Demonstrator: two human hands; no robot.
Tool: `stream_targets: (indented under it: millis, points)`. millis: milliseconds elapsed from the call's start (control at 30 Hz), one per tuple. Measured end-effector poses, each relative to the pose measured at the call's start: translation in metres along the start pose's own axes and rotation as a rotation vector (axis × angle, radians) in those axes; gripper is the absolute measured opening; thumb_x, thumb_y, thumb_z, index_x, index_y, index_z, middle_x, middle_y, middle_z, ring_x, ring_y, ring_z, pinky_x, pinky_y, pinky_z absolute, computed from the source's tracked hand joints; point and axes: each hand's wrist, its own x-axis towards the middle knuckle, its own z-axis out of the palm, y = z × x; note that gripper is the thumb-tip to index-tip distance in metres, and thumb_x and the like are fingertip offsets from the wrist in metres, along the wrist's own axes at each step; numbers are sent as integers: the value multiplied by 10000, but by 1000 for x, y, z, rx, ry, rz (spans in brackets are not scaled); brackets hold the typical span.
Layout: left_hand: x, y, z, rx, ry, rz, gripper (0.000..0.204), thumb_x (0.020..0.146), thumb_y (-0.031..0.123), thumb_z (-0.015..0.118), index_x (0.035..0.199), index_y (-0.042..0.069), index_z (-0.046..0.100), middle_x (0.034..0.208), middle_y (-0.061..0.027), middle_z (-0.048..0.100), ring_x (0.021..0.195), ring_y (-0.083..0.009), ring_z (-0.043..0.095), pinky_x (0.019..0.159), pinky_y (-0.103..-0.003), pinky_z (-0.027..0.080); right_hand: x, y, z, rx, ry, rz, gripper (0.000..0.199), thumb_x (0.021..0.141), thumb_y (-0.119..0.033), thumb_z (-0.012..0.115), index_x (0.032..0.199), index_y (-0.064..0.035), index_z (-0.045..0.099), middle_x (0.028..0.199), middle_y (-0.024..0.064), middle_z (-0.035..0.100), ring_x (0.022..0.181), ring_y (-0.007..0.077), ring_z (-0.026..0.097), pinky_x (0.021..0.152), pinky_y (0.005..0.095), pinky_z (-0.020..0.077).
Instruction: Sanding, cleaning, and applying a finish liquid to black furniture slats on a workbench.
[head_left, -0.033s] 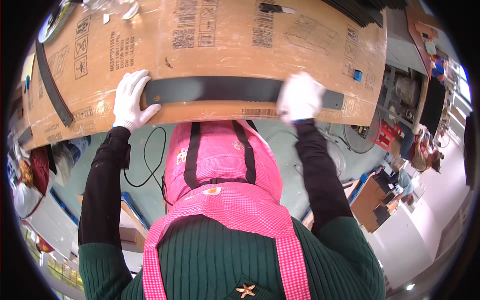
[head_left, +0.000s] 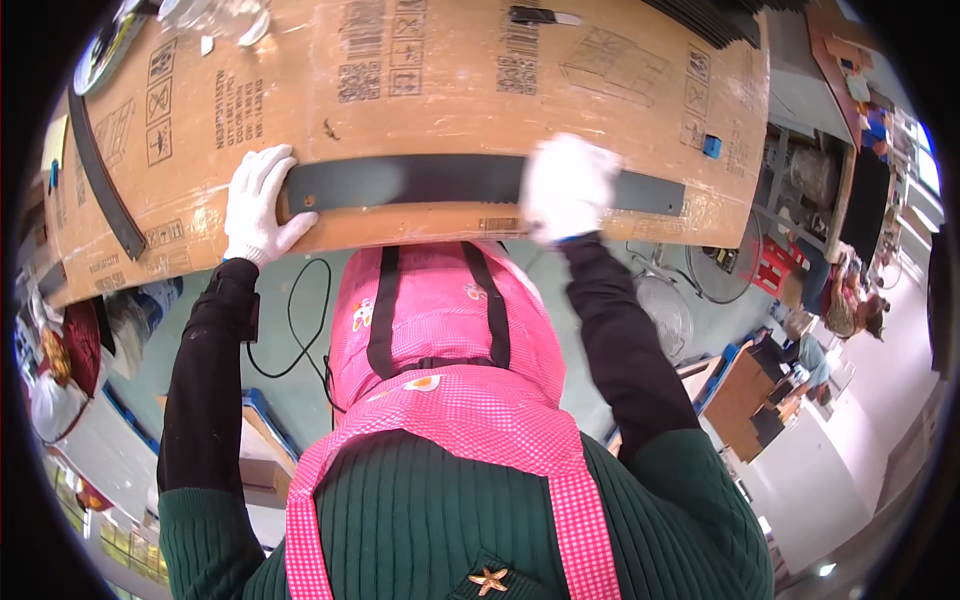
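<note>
A long dark grey flat strip (head_left: 430,180) lies crosswise on the cardboard near its front edge, with a small hole at its left end. At that end rests my left hand (head_left: 257,205) in a white glove, fingers stretched out and thumb spread apart, touching the strip's end. My right hand (head_left: 570,187), also white-gloved, is over the right half of the strip. Motion smears its fingers, and whether anything is under or in it is hidden.
The printed cardboard (head_left: 430,110) covers the work surface. A curved dark strip (head_left: 103,180) lies at left, a black-handled knife (head_left: 545,16) at the back. A small blue block (head_left: 712,147) sits at right; stacked dark strips (head_left: 700,20) lie behind. A black cable (head_left: 290,340) hangs below.
My right hand has slid left along the strip, baring more of its right end. My left hand stays at the left end.
</note>
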Motion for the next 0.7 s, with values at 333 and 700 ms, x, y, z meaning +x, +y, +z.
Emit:
stream_targets:
  millis: [333, 700]
  points:
    - [3, 5, -14, 96, -29, -33, 815, 667, 294, 845, 1387, 25, 574, 1482, -194, 565, 1419, -414, 490, 1255, -589, 305, 25, -33, -71, 281, -87, -75, 155, 735, -278, 696, 758, -125, 700, 740, 106, 659, 796, 317, 685, 657, 504, 468]
    - [24, 27, -51, -16, -265, -133, 909, 721, 350, 911, 1466, 4, 523, 1512, -219, 547, 1419, -430, 496, 1224, -518, 374, -111, 221, 195, 830, -7, 969, 398, 1048, -340, 540, 1076, 37, 665, 1063, 276, 728, 1041, 449, 696, 915, 490, 537]
